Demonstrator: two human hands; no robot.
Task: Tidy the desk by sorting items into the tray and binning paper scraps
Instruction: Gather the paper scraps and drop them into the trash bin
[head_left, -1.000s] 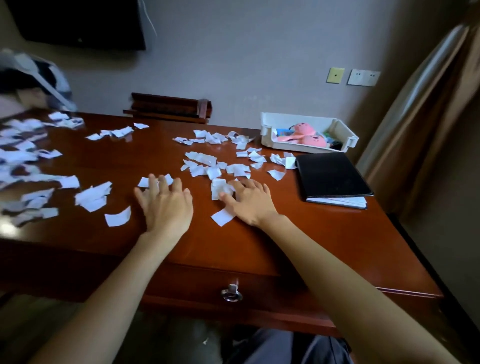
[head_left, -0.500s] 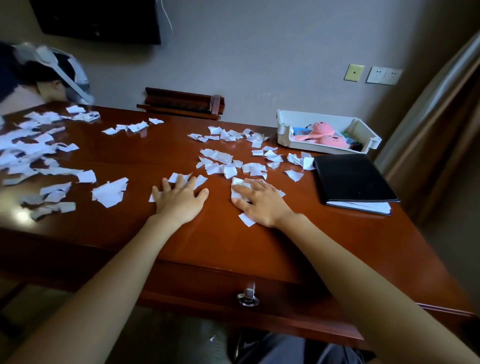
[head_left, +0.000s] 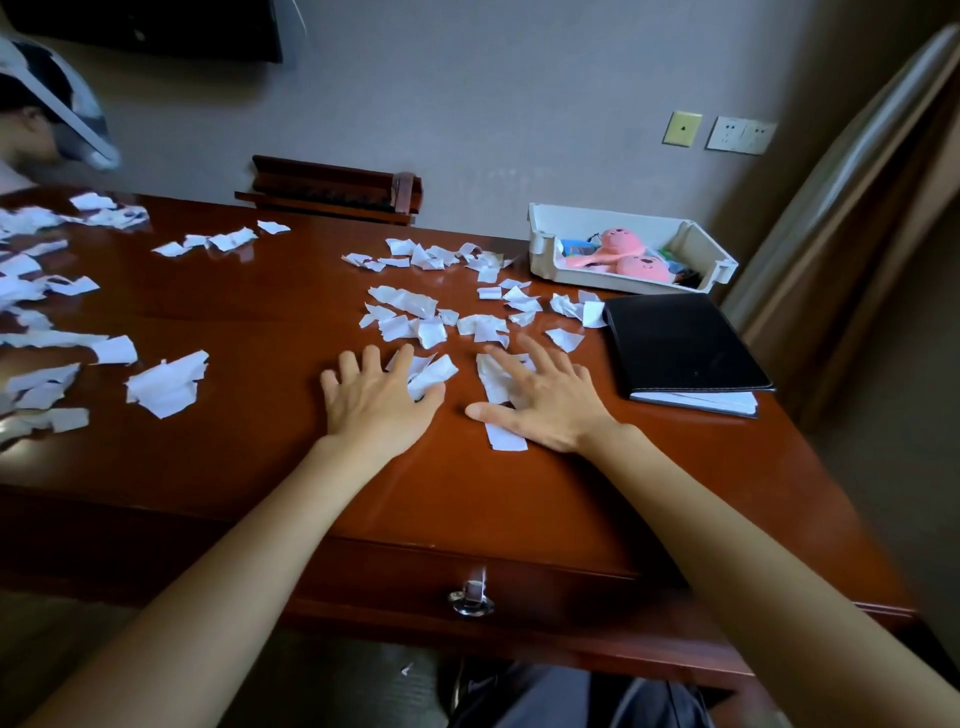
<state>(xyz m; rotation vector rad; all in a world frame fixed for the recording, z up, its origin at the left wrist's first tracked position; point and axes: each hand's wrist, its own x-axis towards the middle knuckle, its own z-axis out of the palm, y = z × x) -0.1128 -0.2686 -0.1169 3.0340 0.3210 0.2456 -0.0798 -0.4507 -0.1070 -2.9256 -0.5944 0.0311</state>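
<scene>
Both hands lie palm-down on the wooden desk (head_left: 260, 457), fingers spread and straight. The left hand (head_left: 376, 400) touches paper scraps (head_left: 431, 371) at its fingertips; the right hand (head_left: 545, 402) presses on others. More scraps litter the desk. The white tray (head_left: 545, 228), holding pink toys (head_left: 641, 267), sits at the far edge behind a black notebook (head_left: 675, 343).

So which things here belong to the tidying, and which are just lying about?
Part of the job: paper scraps, white tray, pink toys inside it, left hand and right hand flat on scraps, perhaps the black notebook.
Just lying about: wooden rack, wall sockets, drawer handle, curtain.
</scene>
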